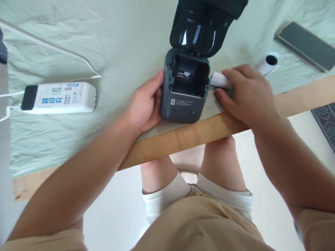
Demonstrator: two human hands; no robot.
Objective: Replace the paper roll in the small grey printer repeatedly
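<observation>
The cloth-covered table (131, 42) carries the dark grey printer (183, 109) just beside its wooden edge (167, 148), lid (201, 28) raised and bay (188, 83) exposed; a knock could, in my judgement, drop the lid. The left hand (146, 104) is half-curled against the printer's left side, some fingers hidden, and slackening there could let the body slide. The right hand (248, 94), partly closed, has the white roll (220, 80) between finger and thumb beside the printer's right wall, where a loose pinch could send it rolling
</observation>
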